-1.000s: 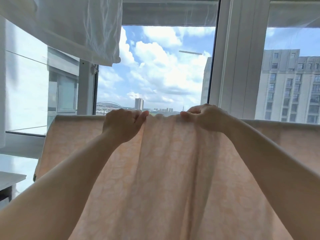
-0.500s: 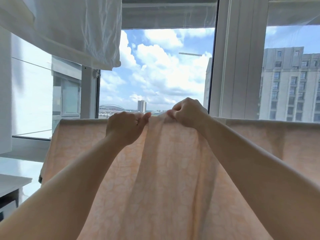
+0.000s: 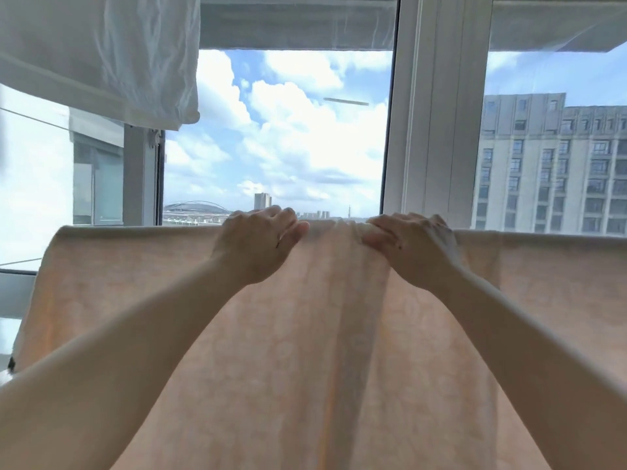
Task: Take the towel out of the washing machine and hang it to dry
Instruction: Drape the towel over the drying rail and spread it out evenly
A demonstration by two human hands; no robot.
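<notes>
Head view. Peach towel (image 3: 305,334) is hanging draped over a horizontal support at its top fold; the support itself is hidden under the cloth, so rail vs. line cannot be told. Left hand (image 3: 252,245) and right hand (image 3: 412,247) are both resting on the top fold, a short gap apart, w/ fingers curled over the edge; each is gripping or pressing the towel there, which of the two is not clear. Between the hands the cloth is bunching into vertical pleats.

Risks (judged): the pleats are likely to dry slowly if left unspread; if the hands are pulling unevenly, the towel may slide along or off the support, esp. if more cloth is hanging on one side, which cannot be seen.

Surroundings: a white cloth (image 3: 101,56) is hanging upper left, well apart from the towel. Behind, a white window frame (image 3: 437,113) is dividing the glass; outside, a sky w/ clouds and an apartment block (image 3: 549,164). Nothing is standing betw. the hands and the towel.
</notes>
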